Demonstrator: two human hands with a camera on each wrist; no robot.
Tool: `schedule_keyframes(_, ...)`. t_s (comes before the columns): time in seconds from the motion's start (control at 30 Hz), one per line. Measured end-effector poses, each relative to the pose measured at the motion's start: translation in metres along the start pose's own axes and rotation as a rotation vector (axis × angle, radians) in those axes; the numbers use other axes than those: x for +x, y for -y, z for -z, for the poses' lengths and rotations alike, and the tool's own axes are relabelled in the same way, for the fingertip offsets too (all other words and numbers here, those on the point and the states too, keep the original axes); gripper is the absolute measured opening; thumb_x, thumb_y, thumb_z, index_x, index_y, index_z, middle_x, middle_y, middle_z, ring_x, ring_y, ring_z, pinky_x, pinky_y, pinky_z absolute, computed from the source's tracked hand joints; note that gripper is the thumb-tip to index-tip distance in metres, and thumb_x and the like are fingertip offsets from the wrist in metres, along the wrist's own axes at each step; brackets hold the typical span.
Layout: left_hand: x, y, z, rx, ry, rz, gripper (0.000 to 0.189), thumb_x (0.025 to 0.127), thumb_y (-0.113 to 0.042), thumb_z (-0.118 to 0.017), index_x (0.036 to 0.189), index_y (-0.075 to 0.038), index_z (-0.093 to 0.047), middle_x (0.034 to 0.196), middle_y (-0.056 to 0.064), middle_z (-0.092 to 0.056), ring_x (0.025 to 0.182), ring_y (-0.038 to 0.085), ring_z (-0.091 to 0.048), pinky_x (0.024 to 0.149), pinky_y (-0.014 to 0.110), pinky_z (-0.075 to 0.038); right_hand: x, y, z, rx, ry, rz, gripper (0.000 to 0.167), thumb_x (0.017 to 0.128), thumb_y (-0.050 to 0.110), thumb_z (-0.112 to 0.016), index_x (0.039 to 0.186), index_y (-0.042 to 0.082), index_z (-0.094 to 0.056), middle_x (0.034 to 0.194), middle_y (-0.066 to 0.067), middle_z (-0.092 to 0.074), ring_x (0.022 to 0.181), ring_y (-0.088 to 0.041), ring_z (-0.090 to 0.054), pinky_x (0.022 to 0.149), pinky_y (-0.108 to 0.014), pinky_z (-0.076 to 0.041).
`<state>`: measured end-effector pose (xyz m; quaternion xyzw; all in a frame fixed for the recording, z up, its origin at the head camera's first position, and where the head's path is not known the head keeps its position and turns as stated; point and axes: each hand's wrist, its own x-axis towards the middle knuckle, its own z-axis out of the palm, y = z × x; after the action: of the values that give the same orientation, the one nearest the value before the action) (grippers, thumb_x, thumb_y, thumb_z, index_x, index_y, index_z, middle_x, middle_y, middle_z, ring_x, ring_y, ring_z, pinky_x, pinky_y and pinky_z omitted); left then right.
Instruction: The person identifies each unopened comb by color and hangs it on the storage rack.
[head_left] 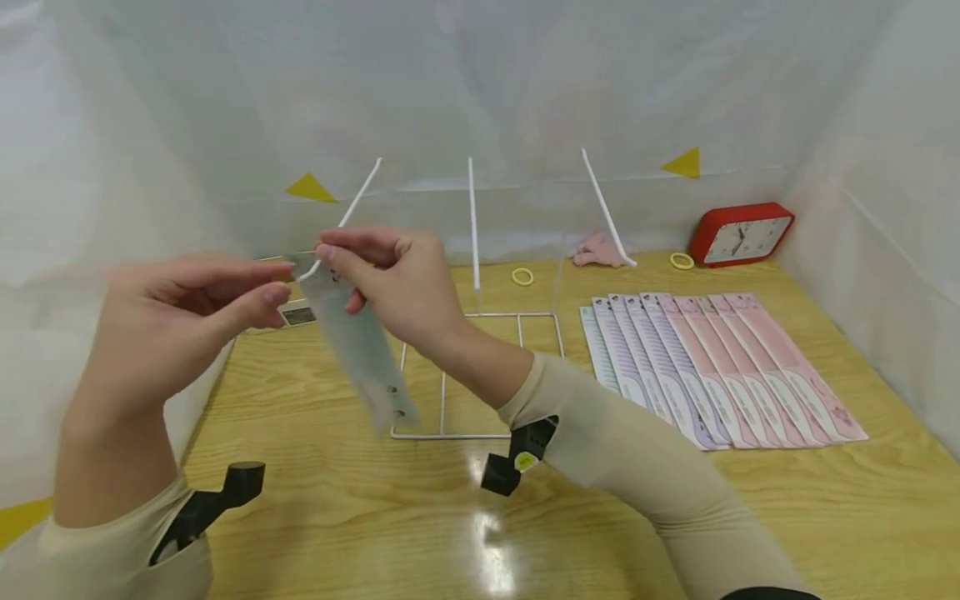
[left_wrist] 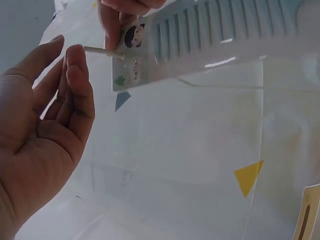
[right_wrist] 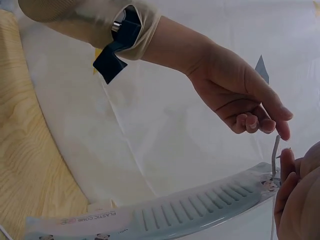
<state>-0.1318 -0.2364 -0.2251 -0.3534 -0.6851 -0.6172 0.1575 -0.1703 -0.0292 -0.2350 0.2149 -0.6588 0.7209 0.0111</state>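
Note:
A packaged pale green plastic comb (head_left: pixel 360 350) hangs slanting down near the tip of the left white prong (right_wrist: pixel 275 155) of a wire rack (head_left: pixel 472 436). My right hand (head_left: pixel 408 287) pinches the comb's package at its top end, between thumb and fingers. In the left wrist view, the prong's end pokes out past the package's printed corner. My left hand (head_left: pixel 165 333) is raised at the left, its fingertips beside the prong's tip, with thumb and index finger apart. Whether a left fingertip touches the tip, I cannot tell.
Several pink, purple and green comb packages (head_left: pixel 720 367) lie fanned on the table's right side. A red clock (head_left: pixel 742 235), a yellow ring (head_left: pixel 681 254) and a pink item (head_left: pixel 596 248) lie at the back. The rack's middle prong (head_left: pixel 474 225) and right prong (head_left: pixel 607 204) jut up nearby.

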Motion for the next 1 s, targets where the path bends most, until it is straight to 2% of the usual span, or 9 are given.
schedule_keyframes(0.07,0.003,0.002,-0.004,0.025,0.024,0.037,0.021,0.082,0.025,-0.064,0.103,0.024,-0.066,0.097,0.012,-0.078,0.071,0.016,-0.074,0.070,0.024,-0.059,0.007,-0.002,0.000,0.002,-0.030,-0.012,0.022,0.094,0.016,-0.071,0.113,0.006,-0.076,0.104,-0.004,-0.078,0.053,-0.025,-0.062,0.062,-0.032,-0.058)
schedule_keyframes(0.23,0.007,0.006,-0.007,0.079,0.004,0.111,0.016,0.087,0.016,-0.065,0.101,0.016,-0.072,0.086,0.004,-0.078,0.069,0.014,-0.073,0.069,0.020,-0.058,0.028,-0.009,-0.001,0.013,-0.124,-0.030,0.021,0.094,0.018,-0.071,0.112,0.008,-0.076,0.102,-0.004,-0.078,0.055,-0.022,-0.062,0.064,-0.033,-0.057)
schedule_keyframes(0.3,0.007,0.008,-0.007,0.056,-0.007,0.122,0.013,0.087,0.015,-0.066,0.099,0.016,-0.072,0.082,0.006,-0.077,0.068,0.015,-0.073,0.068,0.020,-0.058,0.036,-0.012,-0.001,0.033,-0.166,-0.028,0.021,0.094,0.016,-0.071,0.112,0.006,-0.075,0.104,-0.005,-0.078,0.053,-0.015,-0.061,0.062,-0.031,-0.057)
schedule_keyframes(0.4,0.007,0.008,-0.009,0.015,0.007,0.133,0.013,0.087,0.016,-0.065,0.099,0.017,-0.071,0.083,0.007,-0.078,0.071,0.016,-0.074,0.069,0.023,-0.059,0.048,-0.017,0.001,0.081,-0.225,-0.023,0.021,0.093,0.014,-0.071,0.111,0.003,-0.075,0.104,-0.006,-0.077,0.052,-0.014,-0.061,0.059,-0.025,-0.055)
schedule_keyframes(0.57,0.006,0.009,-0.009,-0.032,0.051,0.123,0.016,0.087,0.020,-0.063,0.101,0.018,-0.070,0.089,0.008,-0.078,0.076,0.017,-0.075,0.071,0.026,-0.060,0.064,-0.023,0.007,0.129,-0.294,-0.036,0.021,0.092,0.012,-0.072,0.110,0.002,-0.075,0.102,-0.007,-0.077,0.050,-0.013,-0.059,0.050,-0.022,-0.046)
schedule_keyframes(0.73,0.006,0.006,-0.009,-0.006,0.079,0.111,0.018,0.087,0.019,-0.063,0.103,0.016,-0.071,0.089,0.007,-0.078,0.078,0.016,-0.075,0.072,0.024,-0.059,0.075,-0.023,0.015,0.116,-0.310,-0.060,0.019,0.092,0.012,-0.072,0.109,0.005,-0.076,0.102,-0.008,-0.078,0.050,-0.011,-0.059,0.051,-0.023,-0.046)
schedule_keyframes(0.87,0.006,0.002,-0.011,0.007,0.081,0.114,0.017,0.087,0.018,-0.064,0.102,0.017,-0.071,0.089,0.007,-0.078,0.078,0.016,-0.075,0.072,0.025,-0.060,0.081,-0.024,0.019,0.115,-0.296,-0.081,0.020,0.092,0.014,-0.072,0.110,0.008,-0.076,0.101,-0.002,-0.078,0.052,-0.011,-0.060,0.051,-0.023,-0.045)
schedule_keyframes(1.0,0.005,0.000,-0.013,0.032,0.067,0.133,0.017,0.086,0.019,-0.064,0.102,0.019,-0.070,0.086,0.007,-0.078,0.077,0.017,-0.074,0.071,0.027,-0.060,0.079,-0.027,0.021,0.148,-0.274,-0.050,0.025,0.092,0.013,-0.072,0.117,0.007,-0.073,0.108,-0.001,-0.077,0.052,-0.010,-0.059,0.051,-0.020,-0.044)
